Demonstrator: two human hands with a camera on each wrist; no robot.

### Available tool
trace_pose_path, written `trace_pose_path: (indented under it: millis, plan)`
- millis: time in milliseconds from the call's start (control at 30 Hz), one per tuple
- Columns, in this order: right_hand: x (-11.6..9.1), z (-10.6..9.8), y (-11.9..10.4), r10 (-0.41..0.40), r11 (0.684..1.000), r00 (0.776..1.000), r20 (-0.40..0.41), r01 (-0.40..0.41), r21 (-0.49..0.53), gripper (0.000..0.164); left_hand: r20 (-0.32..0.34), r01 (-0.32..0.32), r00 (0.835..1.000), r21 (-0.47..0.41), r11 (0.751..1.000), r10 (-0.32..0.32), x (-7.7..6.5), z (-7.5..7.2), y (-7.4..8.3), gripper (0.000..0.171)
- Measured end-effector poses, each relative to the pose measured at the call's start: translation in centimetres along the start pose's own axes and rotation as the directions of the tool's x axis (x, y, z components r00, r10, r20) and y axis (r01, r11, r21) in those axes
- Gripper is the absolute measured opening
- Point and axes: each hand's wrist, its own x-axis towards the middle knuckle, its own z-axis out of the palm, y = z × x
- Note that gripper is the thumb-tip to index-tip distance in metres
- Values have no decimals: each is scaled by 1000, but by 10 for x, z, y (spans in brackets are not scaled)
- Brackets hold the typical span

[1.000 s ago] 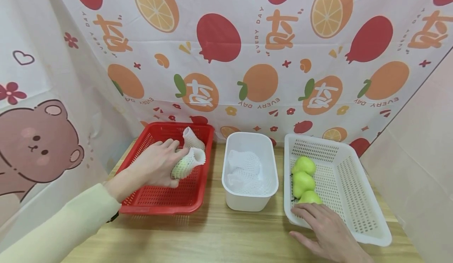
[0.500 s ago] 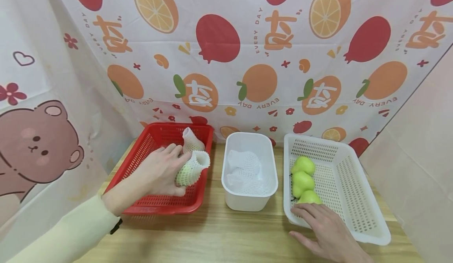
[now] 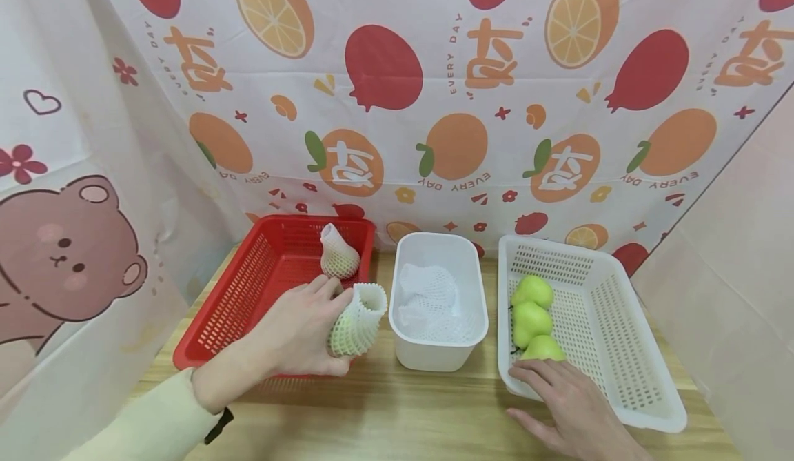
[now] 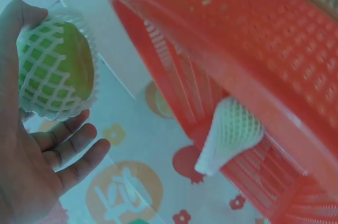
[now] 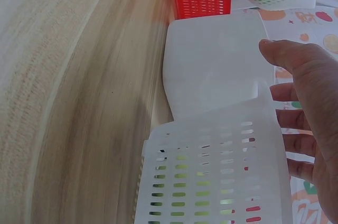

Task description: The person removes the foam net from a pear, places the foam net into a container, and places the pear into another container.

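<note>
My left hand [image 3: 310, 330] grips a green pear [image 3: 355, 330] wrapped in a white foam net, lifted over the near right rim of the red basket [image 3: 192, 316]. In the left wrist view the thumb and fingers curl round the net-covered pear [image 4: 53, 71]. A second netted pear [image 3: 339, 258] lies in the red basket's far right corner. At the near left corner of the white perforated basket [image 3: 645, 378], my right hand [image 3: 567, 406] lies with relaxed fingers over the rim, fingertips right at the nearest bare green pear [image 3: 543, 349].
Between the two baskets stands a white tub [image 3: 438, 352] with crumpled white foam nets [image 3: 428, 295] inside. Two more bare pears [image 3: 531, 320] line the white basket's left side. A fruit-printed curtain [image 3: 397, 137] hangs behind the wooden table [image 3: 409, 413].
My left hand has carried the netted pear up and rightward from inside the red basket to its near right rim, uncovering the other netted pear. The right hand has stayed in place.
</note>
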Motion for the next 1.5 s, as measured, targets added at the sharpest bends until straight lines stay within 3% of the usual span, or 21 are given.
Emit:
trace_pose_path:
  millis: [367,833,933,1200,1500]
  plan:
    - [1,0,-2,10,1000,1000,16,-10,7,49,-26,-37,999,-98,995,35,-5,16,32,78]
    - [0,2,-4,12,1000,1000,14,-12,22,55,19,-129,991,-159,979,133,-22,40,68,83]
    - [0,1,-4,25,999,999,26,-25,23,53,39,-143,988,-170,975,151,-24,46,73,80]
    - [0,1,-6,45,999,998,49,-45,9,56,214,-133,960,-225,965,182,-30,64,76,79]
    - [0,1,-7,32,999,999,43,-33,13,54,202,-212,948,-177,961,246,-40,80,81,85]
